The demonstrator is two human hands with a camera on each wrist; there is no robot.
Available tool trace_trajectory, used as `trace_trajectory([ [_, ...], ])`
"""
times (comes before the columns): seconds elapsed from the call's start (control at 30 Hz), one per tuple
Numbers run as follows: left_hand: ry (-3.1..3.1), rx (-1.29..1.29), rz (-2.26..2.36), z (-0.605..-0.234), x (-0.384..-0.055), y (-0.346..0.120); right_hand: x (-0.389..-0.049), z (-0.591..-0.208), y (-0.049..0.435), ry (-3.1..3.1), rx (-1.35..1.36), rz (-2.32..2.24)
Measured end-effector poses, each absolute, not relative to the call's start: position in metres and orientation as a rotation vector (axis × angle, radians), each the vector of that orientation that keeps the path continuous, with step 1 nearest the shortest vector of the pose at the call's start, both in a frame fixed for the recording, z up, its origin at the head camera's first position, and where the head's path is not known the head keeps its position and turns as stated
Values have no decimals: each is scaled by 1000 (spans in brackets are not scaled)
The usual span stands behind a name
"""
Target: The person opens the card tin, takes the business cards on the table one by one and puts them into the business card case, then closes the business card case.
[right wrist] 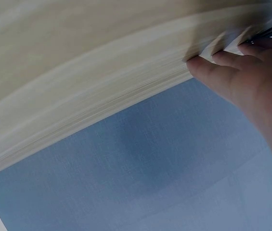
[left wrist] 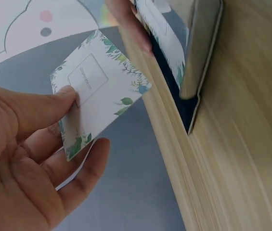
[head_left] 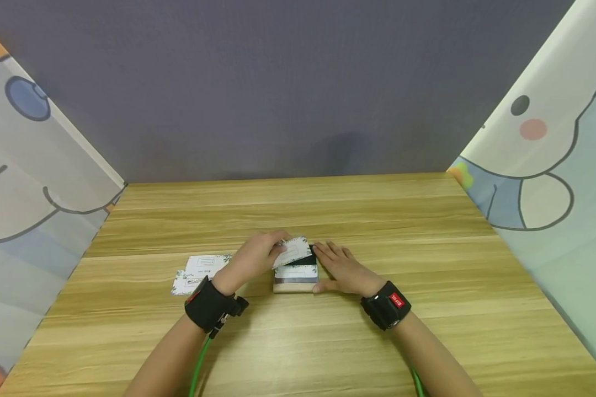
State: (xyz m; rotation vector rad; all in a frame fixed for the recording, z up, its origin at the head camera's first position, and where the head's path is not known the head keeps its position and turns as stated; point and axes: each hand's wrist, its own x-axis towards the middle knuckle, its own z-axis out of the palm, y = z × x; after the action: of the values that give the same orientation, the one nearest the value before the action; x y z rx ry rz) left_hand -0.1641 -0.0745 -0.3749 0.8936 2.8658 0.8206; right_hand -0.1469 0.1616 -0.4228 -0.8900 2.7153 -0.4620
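Note:
A white card [head_left: 294, 251] with a green leaf border is pinched between the thumb and fingers of my left hand [head_left: 255, 256]. In the left wrist view this card [left wrist: 97, 86] is tilted in the air, apart from the case. Just below it in the head view lies a small flat card case [head_left: 296, 287], its metallic front beige and its inside black. Another leaf-bordered card [head_left: 296, 271] sits in the case. My right hand [head_left: 346, 273] rests at the case's right side, fingers extended; in the right wrist view its fingertips [right wrist: 198, 65] touch the table.
Two more leaf-bordered cards [head_left: 203, 264] lie overlapping on the wooden table [head_left: 377, 220], left of the case and partly behind my left wrist. A grey panel [head_left: 288, 88] stands along the far edge. Green cables [head_left: 198, 366] trail from both wristbands.

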Motion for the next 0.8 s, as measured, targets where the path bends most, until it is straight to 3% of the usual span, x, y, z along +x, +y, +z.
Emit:
trace_trajectory([
  [0.8,2817,1017,722,-393,-169,-58,-147,-421,161,2704,-881,-447],
])
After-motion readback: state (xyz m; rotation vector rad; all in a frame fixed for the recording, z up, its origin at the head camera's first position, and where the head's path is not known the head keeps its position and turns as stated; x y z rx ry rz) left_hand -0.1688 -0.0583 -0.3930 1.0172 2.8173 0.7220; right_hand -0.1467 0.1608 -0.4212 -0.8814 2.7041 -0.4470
